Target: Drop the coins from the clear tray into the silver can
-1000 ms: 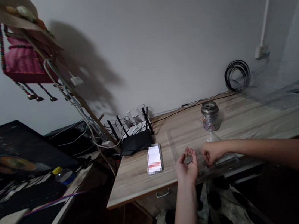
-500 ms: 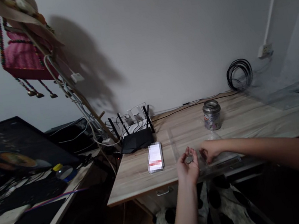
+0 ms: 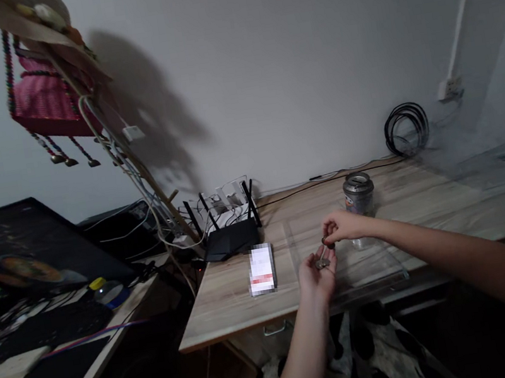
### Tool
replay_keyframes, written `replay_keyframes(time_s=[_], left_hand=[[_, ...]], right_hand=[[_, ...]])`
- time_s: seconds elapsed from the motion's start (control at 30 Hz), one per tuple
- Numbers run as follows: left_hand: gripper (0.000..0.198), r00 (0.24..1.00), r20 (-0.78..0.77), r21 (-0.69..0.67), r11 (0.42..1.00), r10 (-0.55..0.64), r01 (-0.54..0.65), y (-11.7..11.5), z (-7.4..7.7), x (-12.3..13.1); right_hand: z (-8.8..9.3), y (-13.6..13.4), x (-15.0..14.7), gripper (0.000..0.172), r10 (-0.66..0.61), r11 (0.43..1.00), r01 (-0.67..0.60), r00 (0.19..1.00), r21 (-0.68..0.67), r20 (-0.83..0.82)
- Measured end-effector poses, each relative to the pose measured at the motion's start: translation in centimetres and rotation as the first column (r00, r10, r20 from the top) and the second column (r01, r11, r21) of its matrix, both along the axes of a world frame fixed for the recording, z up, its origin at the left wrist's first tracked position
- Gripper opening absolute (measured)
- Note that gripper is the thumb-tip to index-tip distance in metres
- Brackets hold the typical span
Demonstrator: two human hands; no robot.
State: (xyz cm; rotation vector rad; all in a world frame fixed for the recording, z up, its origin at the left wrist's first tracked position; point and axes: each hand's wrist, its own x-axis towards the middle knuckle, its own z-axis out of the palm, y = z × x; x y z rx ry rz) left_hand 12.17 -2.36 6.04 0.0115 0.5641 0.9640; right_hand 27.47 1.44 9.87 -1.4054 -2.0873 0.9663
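Observation:
My left hand is palm up and cupped around a few silver coins, near the front edge of the wooden desk. Just above its fingertips, my right hand pinches a small dark round piece that looks like a coin. Behind the right hand stands a round printed tin, upright, with a slot-like opening in its lid. A clear flat sheet or box, hard to make out, lies under my right forearm.
A phone lies left of my hands, in front of a black router with upright antennas. Coiled black cable leans on the wall. Further left are a monitor, a yellow-capped bottle and a hanging pink bag.
My right hand has risen from the desk surface and moved left, over my left hand's fingertips. A dark round piece now shows in its pinch. The view has shifted slightly.

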Motion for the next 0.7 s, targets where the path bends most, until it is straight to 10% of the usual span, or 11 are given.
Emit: replay_keyframes(time_s=[0.27, 0.5, 0.7], left_hand=[[0.014, 0.992, -0.124, 0.036, 0.999, 0.034, -0.029, 4.0, 1.3, 1.7], [0.011, 0.964, -0.19, 0.119, 0.971, -0.184, 0.208, 9.3, 1.0, 2.0], [0.014, 0.954, -0.196, 0.239, 0.932, -0.227, 0.271, 13.9, 1.4, 1.8]], right_hand=[[-0.7, 2.8, -1.0, 0.022, 0.002, 0.975, -0.007, 1.0, 0.223, 0.023], [-0.8, 5.6, -0.5, 0.022, -0.072, 0.962, 0.112, 0.984, 0.248, -0.164], [1.3, 7.1, 3.5, 0.02, -0.336, 0.772, 0.433, 0.9, 0.465, -0.279]])
